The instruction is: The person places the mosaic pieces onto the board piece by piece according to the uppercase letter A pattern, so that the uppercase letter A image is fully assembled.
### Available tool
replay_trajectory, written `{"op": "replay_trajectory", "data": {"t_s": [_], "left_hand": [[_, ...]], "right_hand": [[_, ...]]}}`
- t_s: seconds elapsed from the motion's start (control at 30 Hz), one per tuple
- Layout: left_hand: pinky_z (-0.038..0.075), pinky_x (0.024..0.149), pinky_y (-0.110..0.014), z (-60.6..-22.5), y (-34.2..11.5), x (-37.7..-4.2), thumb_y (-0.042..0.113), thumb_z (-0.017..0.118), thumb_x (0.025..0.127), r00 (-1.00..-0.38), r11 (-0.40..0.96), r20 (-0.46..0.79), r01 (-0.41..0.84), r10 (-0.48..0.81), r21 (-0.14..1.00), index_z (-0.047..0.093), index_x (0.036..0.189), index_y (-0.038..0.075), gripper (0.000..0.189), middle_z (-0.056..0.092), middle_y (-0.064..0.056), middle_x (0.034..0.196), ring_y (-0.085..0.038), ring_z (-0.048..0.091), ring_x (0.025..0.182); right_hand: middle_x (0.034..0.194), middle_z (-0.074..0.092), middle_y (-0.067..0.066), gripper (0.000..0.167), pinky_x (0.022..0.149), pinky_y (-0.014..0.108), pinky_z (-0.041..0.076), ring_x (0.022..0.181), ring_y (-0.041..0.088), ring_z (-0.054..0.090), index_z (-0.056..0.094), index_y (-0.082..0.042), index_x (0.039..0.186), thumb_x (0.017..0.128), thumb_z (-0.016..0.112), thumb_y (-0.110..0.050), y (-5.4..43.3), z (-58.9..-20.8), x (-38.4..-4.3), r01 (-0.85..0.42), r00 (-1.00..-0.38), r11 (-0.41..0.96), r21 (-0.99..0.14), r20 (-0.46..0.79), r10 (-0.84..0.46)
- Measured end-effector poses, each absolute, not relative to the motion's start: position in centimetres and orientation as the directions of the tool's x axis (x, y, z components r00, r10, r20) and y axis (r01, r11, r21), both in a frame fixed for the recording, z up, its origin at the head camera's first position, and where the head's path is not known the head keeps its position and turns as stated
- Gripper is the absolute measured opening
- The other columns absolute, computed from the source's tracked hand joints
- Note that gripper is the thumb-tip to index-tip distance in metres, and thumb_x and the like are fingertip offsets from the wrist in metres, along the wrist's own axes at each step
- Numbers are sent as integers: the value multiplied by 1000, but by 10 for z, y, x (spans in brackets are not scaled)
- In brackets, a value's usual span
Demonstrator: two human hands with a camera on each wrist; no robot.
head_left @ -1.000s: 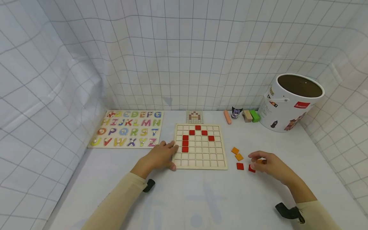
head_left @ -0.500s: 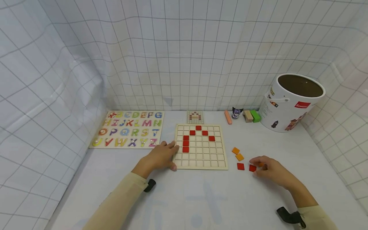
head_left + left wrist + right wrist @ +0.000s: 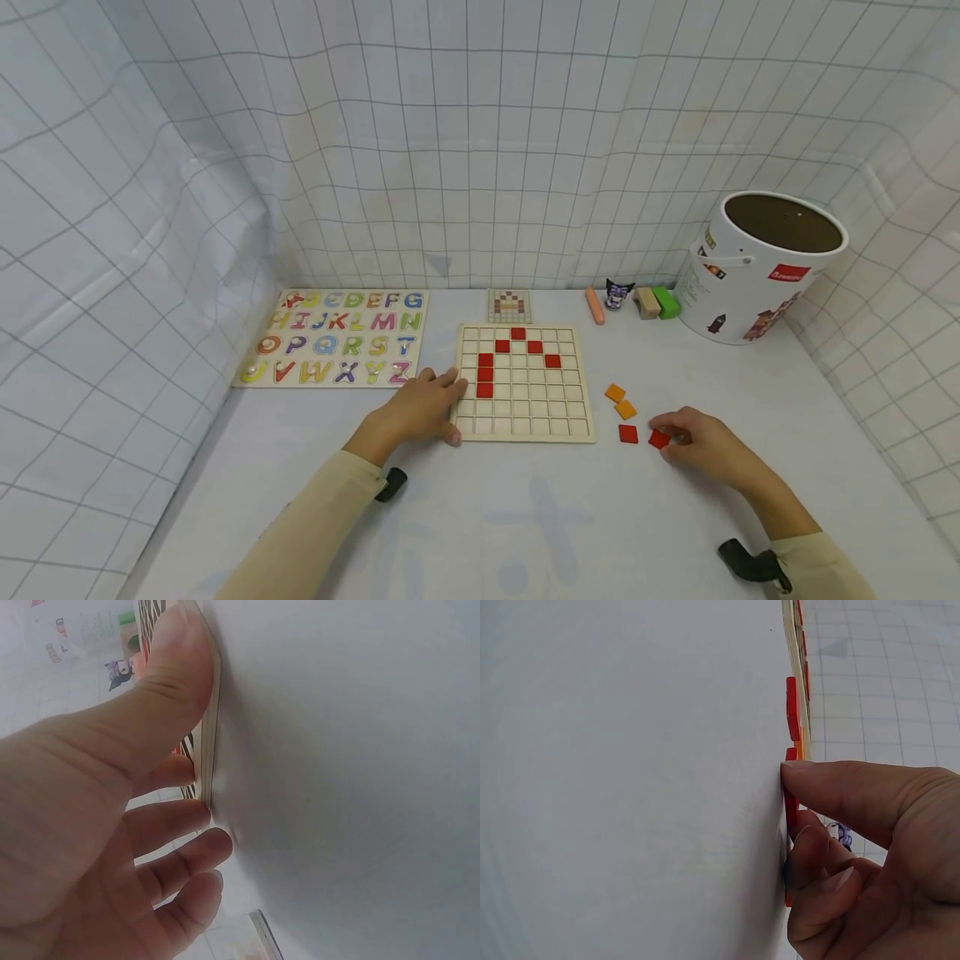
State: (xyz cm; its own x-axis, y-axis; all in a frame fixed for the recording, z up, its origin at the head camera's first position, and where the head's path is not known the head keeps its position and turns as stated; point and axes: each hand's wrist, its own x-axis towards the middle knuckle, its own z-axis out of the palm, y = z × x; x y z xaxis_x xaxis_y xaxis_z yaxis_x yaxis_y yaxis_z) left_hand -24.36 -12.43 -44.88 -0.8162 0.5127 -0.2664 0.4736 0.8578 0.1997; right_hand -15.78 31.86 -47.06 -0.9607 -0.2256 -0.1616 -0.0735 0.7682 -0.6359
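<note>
My right hand [image 3: 705, 446] pinches a red tile [image 3: 659, 438] between thumb and fingers, right of the grid board [image 3: 534, 406]; can't tell if it's off the table. Second red tile [image 3: 627, 434] lies just beside, two orange tiles [image 3: 620, 401] a bit farther back. My left hand [image 3: 423, 408], fingers relaxed, touches the board's left edge, thumb at its near-left corner. Seven red squares [image 3: 485, 374] sit in the grid.

Red tile [image 3: 790, 804] between thumb [image 3: 840, 789] and finger [image 3: 808, 823], second red tile [image 3: 792, 711] near.
</note>
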Motion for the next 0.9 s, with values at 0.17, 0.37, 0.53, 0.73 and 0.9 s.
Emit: {"op": "replay_trajectory", "data": {"t_s": [0.17, 0.37, 0.53, 0.73, 0.9], "left_hand": [[39, 112, -50, -449, -125, -244, 46, 85, 77, -815, 856, -265, 475, 515, 201, 46, 154, 12, 92, 36, -13, 164, -38, 42, 137], [38, 113, -51, -448, -124, -245, 47, 85, 77, -815, 857, -268, 479, 514, 189, 46, 154, 11, 94, 36, -13, 163, -38, 42, 137], [38, 113, -51, -448, -124, -244, 48, 85, 76, -814, 855, -263, 484, 518, 187, 47, 154, 11, 94, 37, -13, 162, -38, 43, 137], [38, 113, -51, -447, -124, -243, 48, 85, 76, -811, 851, -260, 490, 525, 189, 47, 153, 11, 94, 38, -13, 162, -37, 43, 136], [38, 113, -51, -448, -124, -244, 48, 85, 77, -808, 850, -263, 491, 527, 193, 46, 154, 11, 94, 37, -13, 163, -37, 43, 136]], "right_hand": [[105, 63, 3, 35, 75, 26, 49, 92, 20, 53, 70, -7, 122, 88, 75, -7, 318, -472, -160, -92, -960, 780, -619, -151, -234], [105, 62, 1, 31, 77, 25, 50, 94, 20, 54, 69, -8, 118, 88, 76, -9, 318, -471, -162, -87, -958, 779, -621, -162, -237], [107, 64, 2, 30, 79, 28, 52, 97, 21, 56, 67, -11, 118, 90, 76, -14, 319, -468, -164, -54, -964, 772, -633, -168, -206], [106, 62, 8, 39, 72, 23, 53, 95, 23, 54, 59, -5, 128, 94, 74, -18, 326, -464, -168, 22, -974, 674, -738, -167, -151], [94, 61, 12, 48, 61, 27, 50, 75, 22, 55, 52, -4, 136, 97, 72, -25, 333, -465, -173, 120, -970, 504, -855, -209, -124]]}}
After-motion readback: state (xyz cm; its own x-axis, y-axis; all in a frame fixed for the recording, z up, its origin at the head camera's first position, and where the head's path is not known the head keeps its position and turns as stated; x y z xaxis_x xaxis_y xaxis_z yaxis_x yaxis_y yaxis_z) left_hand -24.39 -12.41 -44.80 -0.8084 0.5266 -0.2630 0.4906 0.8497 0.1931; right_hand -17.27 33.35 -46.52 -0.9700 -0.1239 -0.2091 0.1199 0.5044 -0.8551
